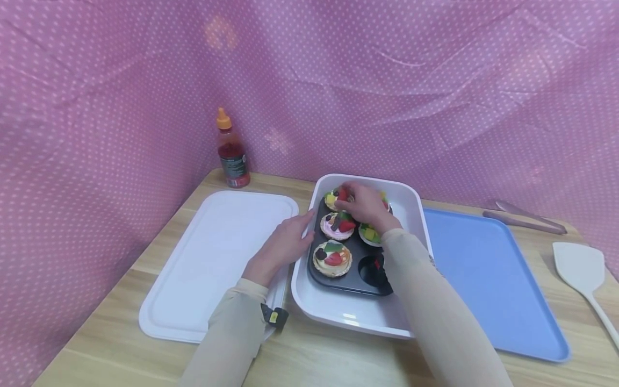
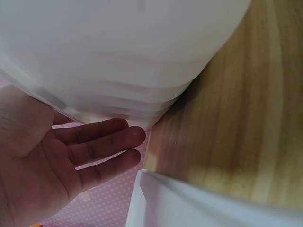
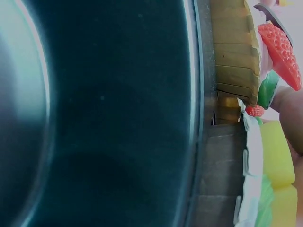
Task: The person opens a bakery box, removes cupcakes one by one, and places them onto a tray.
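Note:
A dark muffin tin [image 1: 355, 282] lies in a white tub [image 1: 333, 316] and bears several fruit tarts. My right hand [image 1: 369, 203] reaches over the far end, its thumb and fingers pinching the far-left tart [image 1: 331, 200]. Between thumb and fingers, the grip itself is partly hidden. Nearer in the left row are a pink-cream tart [image 1: 332, 228] and a strawberry tart [image 1: 326, 264]. On the right a tart with yellow fruit [image 1: 369, 234] is half covered by my arm. At the tub's left wall rests my left hand [image 1: 285, 244], fingers extended outside [image 2: 102, 151], thumb by the rim.
A white tray [image 1: 213, 269] lies left of the tub, a blue tray [image 1: 488, 290] right of it. A sauce bottle [image 1: 233, 156] stands at the back left. Metal tongs [image 1: 527, 221] and a cream-coloured spatula [image 1: 580, 266] lie at the far right.

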A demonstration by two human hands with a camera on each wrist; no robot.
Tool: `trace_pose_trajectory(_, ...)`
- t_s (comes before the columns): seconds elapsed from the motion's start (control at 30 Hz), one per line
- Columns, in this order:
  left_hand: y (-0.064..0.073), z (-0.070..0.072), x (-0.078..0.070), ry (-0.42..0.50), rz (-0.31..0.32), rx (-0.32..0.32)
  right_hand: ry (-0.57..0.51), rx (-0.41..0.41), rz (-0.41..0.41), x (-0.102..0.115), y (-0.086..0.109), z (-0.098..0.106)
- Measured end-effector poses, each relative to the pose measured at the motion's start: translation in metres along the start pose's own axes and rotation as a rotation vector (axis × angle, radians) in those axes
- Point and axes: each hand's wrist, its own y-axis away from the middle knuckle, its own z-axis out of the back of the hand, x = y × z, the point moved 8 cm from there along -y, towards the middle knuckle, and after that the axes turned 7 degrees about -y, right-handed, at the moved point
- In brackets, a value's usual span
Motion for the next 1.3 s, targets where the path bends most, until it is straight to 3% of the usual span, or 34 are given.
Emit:
trace_pose_trajectory(0.37, 0.0011, 0.0028, -0.0018, -0.019, -0.033, -0.02, 0.039, -0.015, 0.059, 0.0062, -0.0006, -0.0013)
trace_pose_trajectory(1.3, 0.0008, 0.0021, -0.0014, -0.018, -0.043, -0.032, 0.058, -0.001, 0.071, 0.0065, -0.0006, -0.0027)
